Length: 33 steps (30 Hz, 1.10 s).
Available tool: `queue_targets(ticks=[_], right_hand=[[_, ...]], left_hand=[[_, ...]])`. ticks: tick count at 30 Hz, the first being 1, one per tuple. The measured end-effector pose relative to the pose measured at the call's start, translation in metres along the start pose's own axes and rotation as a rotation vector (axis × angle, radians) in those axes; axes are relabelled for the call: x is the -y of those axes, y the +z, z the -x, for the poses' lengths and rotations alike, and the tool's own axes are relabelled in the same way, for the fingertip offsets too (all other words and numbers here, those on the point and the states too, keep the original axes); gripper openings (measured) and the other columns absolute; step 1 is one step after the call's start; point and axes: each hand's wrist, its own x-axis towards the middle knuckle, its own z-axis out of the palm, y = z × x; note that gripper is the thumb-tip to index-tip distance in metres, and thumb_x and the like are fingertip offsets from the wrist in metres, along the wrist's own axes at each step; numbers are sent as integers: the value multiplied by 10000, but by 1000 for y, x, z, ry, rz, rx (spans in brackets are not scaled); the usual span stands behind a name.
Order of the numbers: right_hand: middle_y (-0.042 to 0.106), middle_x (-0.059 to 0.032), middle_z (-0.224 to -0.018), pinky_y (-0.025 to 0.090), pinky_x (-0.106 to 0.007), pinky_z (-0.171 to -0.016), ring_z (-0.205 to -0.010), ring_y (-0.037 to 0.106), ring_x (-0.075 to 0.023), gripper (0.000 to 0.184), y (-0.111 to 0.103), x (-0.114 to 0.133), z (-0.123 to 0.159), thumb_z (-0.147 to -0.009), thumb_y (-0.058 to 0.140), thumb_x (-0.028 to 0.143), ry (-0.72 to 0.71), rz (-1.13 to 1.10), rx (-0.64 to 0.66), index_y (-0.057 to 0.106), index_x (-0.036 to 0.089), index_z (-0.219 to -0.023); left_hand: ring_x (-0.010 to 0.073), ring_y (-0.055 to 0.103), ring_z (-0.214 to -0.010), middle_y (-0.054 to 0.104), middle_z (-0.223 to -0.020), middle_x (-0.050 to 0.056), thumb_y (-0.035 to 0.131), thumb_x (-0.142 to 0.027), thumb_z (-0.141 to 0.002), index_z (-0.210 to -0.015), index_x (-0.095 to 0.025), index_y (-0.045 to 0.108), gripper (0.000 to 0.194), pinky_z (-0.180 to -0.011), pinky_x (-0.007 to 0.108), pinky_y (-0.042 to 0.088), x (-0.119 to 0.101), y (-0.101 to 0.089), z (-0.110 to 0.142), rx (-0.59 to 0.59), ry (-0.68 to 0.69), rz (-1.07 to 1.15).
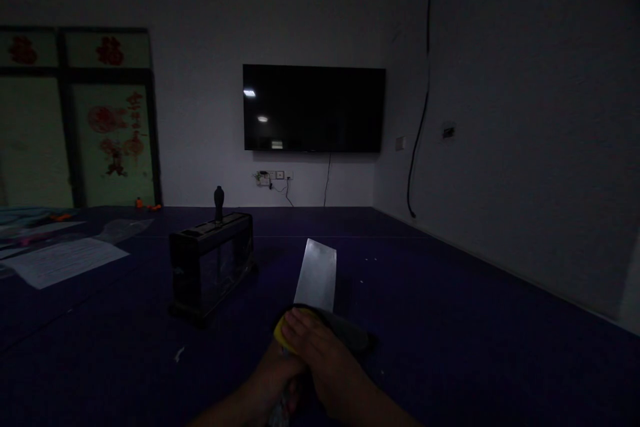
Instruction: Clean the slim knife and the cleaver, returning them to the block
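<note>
A wide, pale cleaver blade (317, 273) points forward and up in the middle of the head view. Below it, my left hand (274, 370) is closed around the cleaver's handle (280, 410), which shows only in part. My right hand (323, 350) lies over a yellow pad, perhaps a sponge (281, 335), its fingers pressing it against the lower end of the blade. Much of the pad is hidden under the fingers. Just right of the blade's base is a dark, flat shape (353, 330) that I cannot make out.
A black knife block (213, 260) with one dark handle (219, 203) upright in it stands ahead to the left on the dark blue surface (450, 347). Paper sheets (65, 261) lie far left. Small white scraps are scattered about. A television (315, 109) hangs on the back wall.
</note>
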Motion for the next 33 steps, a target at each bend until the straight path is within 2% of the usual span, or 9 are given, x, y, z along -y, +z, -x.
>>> queue_targets(ticks=[2, 5, 7, 9, 15, 20, 25, 29, 33], right_hand=[[316, -59, -1453, 305, -348, -1092, -1351, 233, -169, 656, 2, -2, 1, -748, 365, 8, -3, 22, -17, 324, 111, -1395], [318, -67, -1454, 340, -362, -1072, -1352, 234, -169, 674, 10, -8, 4, -739, 335, -11, 40, 67, -94, 308, 113, -1401], [332, -69, -1449, 355, -375, -1064, -1348, 244, -169, 694, 16, -14, 7, -727, 311, -28, 95, 93, -158, 300, 123, -1404], [344, -72, -1445, 362, -397, -1060, -1347, 248, -177, 724, 21, -22, 10, -704, 301, -39, 152, 108, -216, 290, 127, -1409], [386, -94, -1421, 428, -404, -1015, -1338, 271, -185, 798, 26, -42, 16, -666, 294, -62, 185, 117, -311, 203, 135, -1434], [361, -86, -1436, 414, -421, -1026, -1341, 266, -193, 804, 25, -36, 14, -672, 289, -68, 257, 78, -316, 190, 158, -1438], [312, -79, -1462, 369, -426, -1058, -1352, 233, -192, 821, 27, -30, 10, -653, 272, -95, 305, 48, -263, 209, 154, -1433], [327, -102, -1451, 370, -440, -1054, -1352, 229, -216, 805, 27, -30, 8, -656, 310, -75, 262, 58, -244, 215, 125, -1430], [314, -95, -1456, 351, -418, -1068, -1356, 216, -214, 802, 21, -19, 3, -645, 327, -69, 209, 105, -183, 241, 107, -1422]], left_hand=[[113, 397, -241, 475, -318, -42, 595, -383, -559, -837, -129, 580, 377, -253, 183, 275, 0, -1, -1, 27, -15, 11], [92, 360, -216, 419, -279, -40, 604, -397, -543, -588, -155, 543, 254, -238, 174, 239, 0, -2, -3, 64, 3, 38], [78, 333, -200, 369, -255, -42, 623, -426, -527, -448, -174, 470, 306, -230, 172, 211, 2, -2, -4, 91, 18, 58], [71, 321, -194, 347, -247, -42, 641, -446, -507, -390, -184, 418, 363, -229, 167, 195, 4, -3, -6, 107, 37, 90], [72, 313, -195, 329, -239, -73, 652, -378, -506, -467, -197, 416, 300, -236, 149, 183, 6, -5, -7, 92, 56, 152], [77, 301, -181, 322, -237, -72, 639, -396, -511, -439, -204, 395, 319, -218, 162, 194, 5, -5, -6, 119, 66, 142], [69, 298, -185, 336, -243, -76, 639, -373, -504, -438, -198, 404, 300, -222, 158, 204, 2, -2, -3, 75, 54, 144], [66, 289, -179, 333, -240, -70, 645, -414, -501, -422, -200, 390, 342, -223, 161, 193, 0, 0, -2, 83, 46, 117], [76, 301, -175, 337, -239, -55, 651, -452, -476, -398, -192, 419, 357, -223, 179, 200, -1, 1, -3, 54, 27, 61]])
